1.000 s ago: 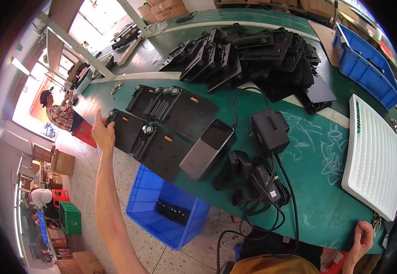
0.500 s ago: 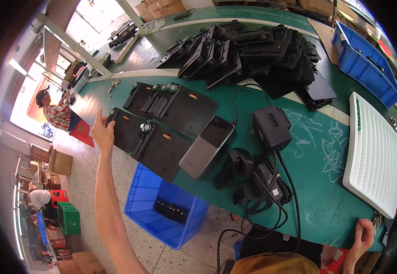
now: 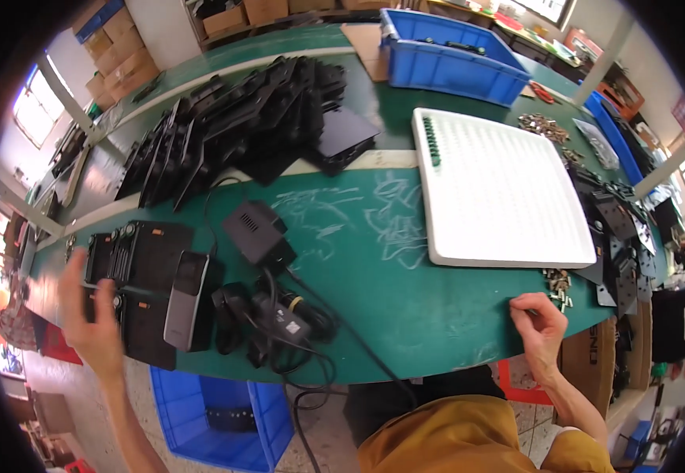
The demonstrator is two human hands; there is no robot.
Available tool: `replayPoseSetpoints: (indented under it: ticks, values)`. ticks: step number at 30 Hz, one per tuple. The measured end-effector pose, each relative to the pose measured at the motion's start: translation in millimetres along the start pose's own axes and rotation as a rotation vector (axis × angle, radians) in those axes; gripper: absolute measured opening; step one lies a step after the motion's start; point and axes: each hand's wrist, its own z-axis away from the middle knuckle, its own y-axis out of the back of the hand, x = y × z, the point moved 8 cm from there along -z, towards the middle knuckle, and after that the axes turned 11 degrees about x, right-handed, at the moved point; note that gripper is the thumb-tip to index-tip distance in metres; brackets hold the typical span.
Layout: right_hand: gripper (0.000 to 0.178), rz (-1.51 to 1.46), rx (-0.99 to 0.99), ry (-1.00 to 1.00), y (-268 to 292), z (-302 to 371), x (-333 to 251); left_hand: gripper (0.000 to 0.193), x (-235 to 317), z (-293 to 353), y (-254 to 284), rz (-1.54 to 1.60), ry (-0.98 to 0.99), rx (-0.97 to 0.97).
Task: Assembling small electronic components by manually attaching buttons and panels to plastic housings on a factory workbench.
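My left hand is raised at the left end of the green table, fingers apart, holding nothing. It overlaps black plates with hinge-like metal parts along their edges, laid in two rows; whether it touches them I cannot tell. My right hand hovers at the table's front edge, thumb and fingers curled together; anything between them is hidden. Beside it lies a small heap of metal pieces. Beyond that is a white ridged tray, with a row of small green pieces along its left side.
A grey power bank, a black vented box and tangled cables stand mid-left. Black brackets are piled behind. A blue bin sits at the back, another blue crate below the front edge. Metal brackets crowd the right.
The view has swung right, bringing in more of the tray and the right end. My left hand has come away from the hinged plate's corner. The right hand remains curled.
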Motion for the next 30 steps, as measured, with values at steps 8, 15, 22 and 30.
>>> replayPoseSetpoints:
  ticks: [8,15,22,30]
  values:
    - [0.016,0.146,-0.286,0.088,-14.6,-28.7,-52.2,0.055,305.2,79.4,-92.4,0.491,-0.573,-0.751]
    - [0.020,0.024,-0.507,0.397,-106.1,-93.4,-119.2,0.057,343.4,128.2,-124.9,0.338,-0.650,-0.783]
    - [0.037,-0.115,-0.608,0.028,-230.6,-171.5,-73.9,0.054,349.1,126.0,-127.9,0.403,-0.619,-0.790]
    - [0.052,0.537,-0.459,0.723,-290.4,-195.3,-69.2,0.053,342.8,127.8,-126.3,0.425,-0.579,-0.784]
